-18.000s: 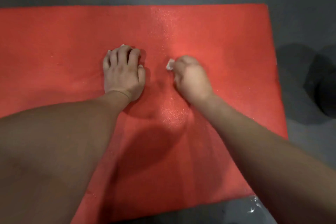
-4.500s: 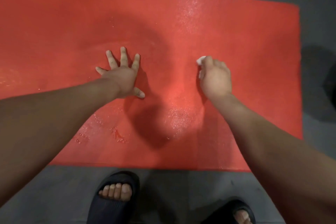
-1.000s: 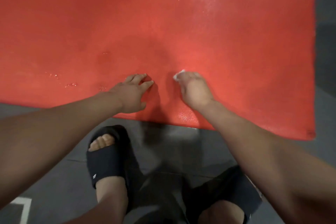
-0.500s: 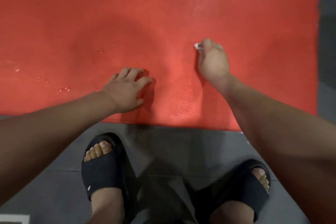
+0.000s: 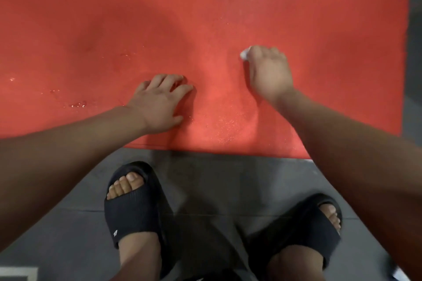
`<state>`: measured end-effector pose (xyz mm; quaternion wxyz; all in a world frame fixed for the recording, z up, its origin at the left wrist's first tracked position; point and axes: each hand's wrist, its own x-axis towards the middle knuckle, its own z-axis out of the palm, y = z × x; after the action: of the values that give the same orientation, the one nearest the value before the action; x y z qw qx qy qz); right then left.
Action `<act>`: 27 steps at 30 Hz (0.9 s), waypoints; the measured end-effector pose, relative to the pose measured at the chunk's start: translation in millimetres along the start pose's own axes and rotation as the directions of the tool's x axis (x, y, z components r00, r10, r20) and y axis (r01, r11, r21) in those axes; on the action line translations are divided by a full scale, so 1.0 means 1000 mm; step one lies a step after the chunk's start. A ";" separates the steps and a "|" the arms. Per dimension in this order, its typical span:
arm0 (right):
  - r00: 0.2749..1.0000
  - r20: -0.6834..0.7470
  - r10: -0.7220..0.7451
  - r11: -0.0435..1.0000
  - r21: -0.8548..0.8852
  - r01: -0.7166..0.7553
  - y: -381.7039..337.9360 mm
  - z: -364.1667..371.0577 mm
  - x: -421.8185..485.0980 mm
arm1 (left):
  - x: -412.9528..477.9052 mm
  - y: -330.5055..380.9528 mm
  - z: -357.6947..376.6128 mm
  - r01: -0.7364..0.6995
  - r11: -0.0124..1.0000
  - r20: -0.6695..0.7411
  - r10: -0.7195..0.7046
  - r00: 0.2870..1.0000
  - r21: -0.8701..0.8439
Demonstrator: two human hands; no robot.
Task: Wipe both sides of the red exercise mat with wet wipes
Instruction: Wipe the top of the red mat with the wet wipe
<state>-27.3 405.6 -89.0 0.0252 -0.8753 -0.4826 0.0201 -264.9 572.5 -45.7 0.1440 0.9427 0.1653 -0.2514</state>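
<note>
Across the left, the flat red foam exercise mat (image 5: pixel 91 18) is lying on the grey floor (image 5: pixel 205 178). By its near edge the left grip (image 5: pixel 159 105) is pressing down, released and holding nothing, probably pinning the mat, while further right the right grip (image 5: pixel 269 73) is clenching a crumpled white wet wipe (image 5: pixel 244 54) against the mat to scrub it.

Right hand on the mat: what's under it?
A white wet wipe peeks out from under the right hand on the red mat. The hand hides the rest.

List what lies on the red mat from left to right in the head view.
Water droplets, left hand pressing the red mat, wet wipe, right hand gripping it.
</note>
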 end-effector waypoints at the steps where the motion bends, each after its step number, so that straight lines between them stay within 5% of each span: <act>1: 0.993 -0.016 0.116 0.993 0.025 -0.116 -0.004 -0.001 0.012 | 0.000 0.000 0.001 0.001 1.000 0.002 -0.001 1.000 -0.004; 3: 0.991 0.005 0.130 0.990 0.048 -0.130 -0.026 -0.002 0.020 | 0.000 0.000 0.002 0.002 1.000 0.000 -0.002 1.000 -0.008; 5: 0.992 0.061 -0.109 0.993 0.063 0.105 -0.050 0.003 0.003 | -0.001 -0.001 0.003 -0.001 1.000 -0.011 0.001 1.000 -0.014; 10: 0.798 0.119 -0.591 0.803 0.179 0.568 -0.064 0.000 -0.099 | -0.002 -0.002 0.003 -0.004 0.999 -0.025 0.003 1.000 -0.032; 13: 0.852 0.101 -0.513 0.857 0.118 0.502 -0.035 0.002 -0.072 | -0.003 -0.003 0.003 -0.012 0.999 -0.027 0.011 1.000 -0.038; 16: 0.991 -0.001 -0.133 0.991 0.033 0.133 -0.009 0.007 -0.012 | -0.003 -0.004 0.002 -0.015 0.999 -0.025 0.014 1.000 -0.035; 19: 0.998 -0.018 0.059 0.996 0.072 -0.057 -0.015 0.009 0.024 | -0.005 -0.006 0.005 -0.014 0.999 -0.023 0.013 1.000 -0.038; 23: 0.986 0.058 -0.154 0.982 0.121 0.147 -0.060 0.014 -0.009 | -0.005 -0.009 0.011 -0.025 0.998 -0.045 0.022 0.999 -0.062; 27: 0.851 0.122 -0.511 0.846 0.248 0.473 -0.083 0.007 -0.103 | -0.006 -0.013 0.016 -0.033 0.997 -0.064 0.028 0.998 -0.074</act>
<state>-152.4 362.8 -89.6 0.0766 -0.7083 -0.6868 0.1439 -281.2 576.9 -58.2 0.1777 0.9465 0.1645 -0.2131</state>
